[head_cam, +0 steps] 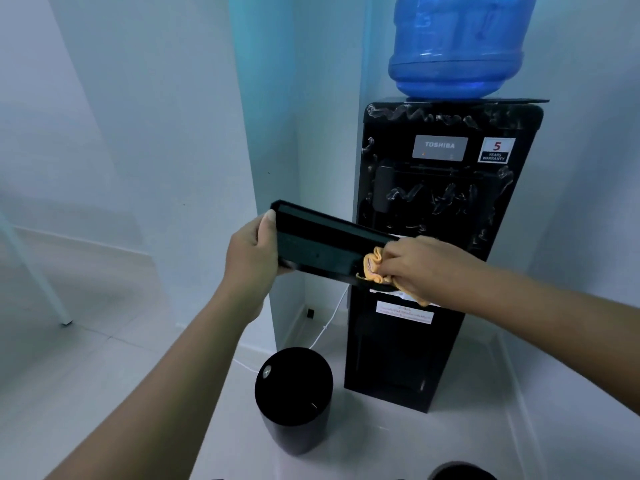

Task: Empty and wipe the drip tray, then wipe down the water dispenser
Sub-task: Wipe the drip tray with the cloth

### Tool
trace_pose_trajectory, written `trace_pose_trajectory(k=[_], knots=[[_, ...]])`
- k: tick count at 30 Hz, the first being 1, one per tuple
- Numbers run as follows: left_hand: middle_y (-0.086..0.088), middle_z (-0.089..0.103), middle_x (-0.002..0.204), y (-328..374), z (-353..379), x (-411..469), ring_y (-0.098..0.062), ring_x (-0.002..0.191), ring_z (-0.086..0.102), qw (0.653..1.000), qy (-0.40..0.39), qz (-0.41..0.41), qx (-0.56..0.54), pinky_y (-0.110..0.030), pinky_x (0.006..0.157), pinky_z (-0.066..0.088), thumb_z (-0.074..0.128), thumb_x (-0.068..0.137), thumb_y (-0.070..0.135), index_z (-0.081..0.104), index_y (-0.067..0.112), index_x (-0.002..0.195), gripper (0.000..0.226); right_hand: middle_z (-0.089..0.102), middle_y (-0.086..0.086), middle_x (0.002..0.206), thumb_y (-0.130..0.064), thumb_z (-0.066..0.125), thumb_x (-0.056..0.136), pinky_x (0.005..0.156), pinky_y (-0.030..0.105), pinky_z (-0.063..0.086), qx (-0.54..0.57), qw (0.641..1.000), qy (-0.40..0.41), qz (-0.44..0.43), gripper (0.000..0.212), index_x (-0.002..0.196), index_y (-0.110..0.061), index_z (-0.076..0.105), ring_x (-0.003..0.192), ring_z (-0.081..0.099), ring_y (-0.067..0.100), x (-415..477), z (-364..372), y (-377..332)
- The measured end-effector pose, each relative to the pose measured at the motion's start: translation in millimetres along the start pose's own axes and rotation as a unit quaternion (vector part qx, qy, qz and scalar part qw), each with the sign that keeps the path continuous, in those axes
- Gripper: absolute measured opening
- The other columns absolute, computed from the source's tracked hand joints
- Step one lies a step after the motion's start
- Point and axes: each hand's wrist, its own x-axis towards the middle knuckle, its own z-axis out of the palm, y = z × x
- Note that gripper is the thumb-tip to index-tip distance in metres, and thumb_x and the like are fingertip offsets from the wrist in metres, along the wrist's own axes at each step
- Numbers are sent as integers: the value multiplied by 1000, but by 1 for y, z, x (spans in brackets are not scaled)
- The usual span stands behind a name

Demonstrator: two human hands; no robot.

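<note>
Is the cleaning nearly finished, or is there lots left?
Done: the long black plastic drip tray is out of the tall black water dispenser, and no water shows in it. In hand: the left hand holds it while the right hand presses a crumpled orange cloth into it. Left: the dispenser's front carries whitish smears, not yet wiped.
</note>
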Motion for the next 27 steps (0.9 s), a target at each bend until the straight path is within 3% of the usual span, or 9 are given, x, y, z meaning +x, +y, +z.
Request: trace_pose_trajectory(k=[4,8,12,14,17,19,23,25,27], knots=[[-12,70,103,3,13,3,-17,82,70,1000,24,14,14,-27,63,60,38,106,38,71,21,97,38,53,-6,128,-36,35,99,86,31,41,-56,998,28,11,37,135,-32,46,116,49,17,-11,2,9],[-10,68,98,8,24,4,-3,71,64,999,23,40,29,-27,61,61,38,105,39,69,20,95,38,53,-6,122,-32,40,96,86,29,40,-96,995,16,11,37,132,-29,46,112,48,17,-13,3,23],[-8,67,96,2,37,0,-27,87,62,996,49,46,62,-51,78,60,34,105,41,66,16,96,42,55,-10,111,-27,43,96,82,27,40,-99,995,-6,-17,32,126,-30,50,105,47,15,-15,1,30],[-6,66,92,-1,41,-3,-29,89,61,994,62,47,71,-56,83,56,31,104,43,64,17,94,43,56,-10,106,-28,41,96,81,27,39,-101,995,1,-17,27,121,-28,53,102,47,15,-19,-2,34],[2,59,80,-3,46,-5,-19,74,52,993,78,42,80,-55,79,53,29,104,45,61,20,89,43,55,-10,95,-29,42,98,81,27,42,-9,1000,-6,12,21,112,-24,57,99,46,15,-21,-2,24],[4,59,80,-5,47,-5,-19,76,54,993,93,33,70,-55,79,54,28,105,44,61,22,88,42,57,-8,92,-24,47,96,81,32,44,46,998,10,45,20,111,-22,60,96,48,18,-22,-5,17],[9,62,87,1,46,-4,-21,90,60,992,102,41,58,-55,84,56,27,105,41,62,27,96,39,64,1,100,-9,68,79,73,37,46,-130,989,68,7,42,117,-25,62,90,55,24,-29,-15,31],[12,61,85,6,47,-2,-12,84,58,991,101,59,59,-53,82,57,27,105,41,62,30,95,37,65,-3,102,-20,64,85,76,35,44,-169,983,70,8,36,119,-29,62,95,55,22,-30,-22,33],[13,58,77,9,50,1,-2,72,53,989,112,74,54,-44,73,56,28,105,43,59,29,87,38,62,-8,104,-32,50,94,80,33,44,-133,989,43,47,28,120,-29,59,102,49,18,-28,-21,29]])
